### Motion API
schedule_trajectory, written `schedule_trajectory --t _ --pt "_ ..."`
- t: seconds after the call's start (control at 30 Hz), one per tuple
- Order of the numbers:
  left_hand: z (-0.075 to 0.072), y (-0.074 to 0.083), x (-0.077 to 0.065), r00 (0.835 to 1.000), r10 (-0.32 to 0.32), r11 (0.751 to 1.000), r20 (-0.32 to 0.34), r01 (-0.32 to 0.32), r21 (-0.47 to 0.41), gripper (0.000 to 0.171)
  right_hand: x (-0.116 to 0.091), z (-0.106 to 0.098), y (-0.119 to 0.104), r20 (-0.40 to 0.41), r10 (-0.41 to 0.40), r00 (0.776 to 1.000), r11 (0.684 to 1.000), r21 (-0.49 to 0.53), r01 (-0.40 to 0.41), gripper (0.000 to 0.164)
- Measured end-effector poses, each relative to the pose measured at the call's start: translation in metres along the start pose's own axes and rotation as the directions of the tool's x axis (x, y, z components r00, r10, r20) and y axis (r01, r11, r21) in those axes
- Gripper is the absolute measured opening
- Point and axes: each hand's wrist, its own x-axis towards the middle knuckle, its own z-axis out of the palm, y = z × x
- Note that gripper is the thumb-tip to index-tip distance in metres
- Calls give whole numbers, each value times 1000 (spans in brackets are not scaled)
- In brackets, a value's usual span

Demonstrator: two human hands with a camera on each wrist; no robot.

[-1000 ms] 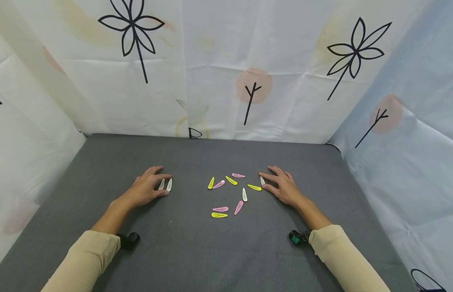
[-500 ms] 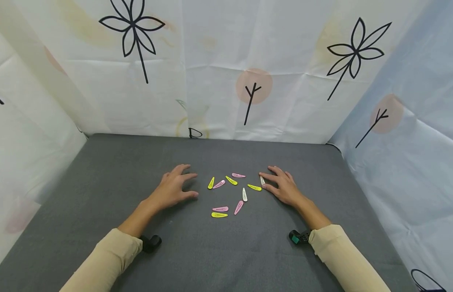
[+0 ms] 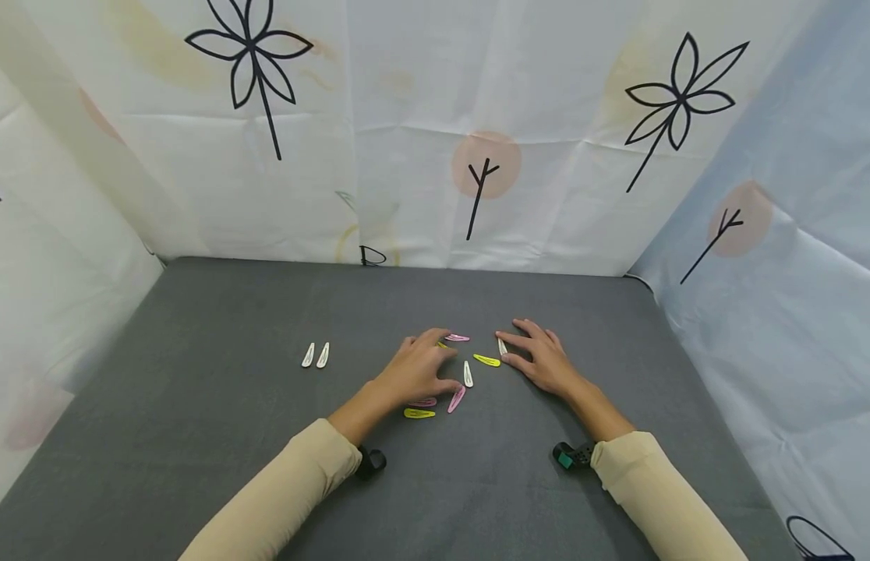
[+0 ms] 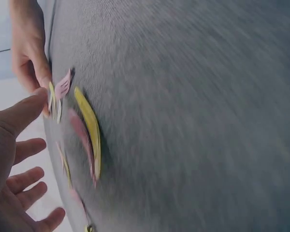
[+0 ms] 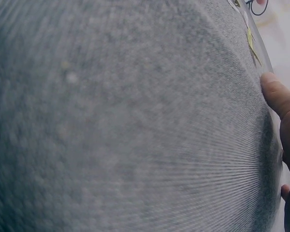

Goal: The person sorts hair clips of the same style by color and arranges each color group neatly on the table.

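My left hand (image 3: 419,368) hovers over the scattered hair clips, thumb and fingers spread with nothing between them. It hides some clips from the head view. Near its thumb lie a white hair clip (image 3: 468,374) and a pink hair clip (image 3: 457,400). In the left wrist view a yellow hair clip (image 4: 91,128) lies beside another pink one (image 4: 79,130). My right hand (image 3: 542,358) rests on the table, its relaxed thumb and index finger at the two ends of a white hair clip (image 3: 501,345). A yellow hair clip (image 3: 487,361) lies just left of that thumb.
Two white hair clips (image 3: 316,355) lie side by side on the left of the grey table (image 3: 231,312). Toward the back is a pink clip (image 3: 457,337); a yellow one (image 3: 419,414) lies nearer the front. A printed white cloth (image 3: 407,195) surrounds the table.
My left hand has let go of the area around the two white clips at left and moved right, over the scattered clips. Those two clips stay in place. The right hand has not moved.
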Motion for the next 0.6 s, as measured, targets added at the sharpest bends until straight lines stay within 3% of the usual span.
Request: schedule_trajectory --t 0.37,0.6 --pt "17 13 16 997 -46 999 67 45 18 64 0 2 1 -11 5 1000 1000 -21 -5 47" --pt "19 13 17 998 -47 999 50 48 -17 59 0 2 1 -14 0 1000 1000 -15 0 46"
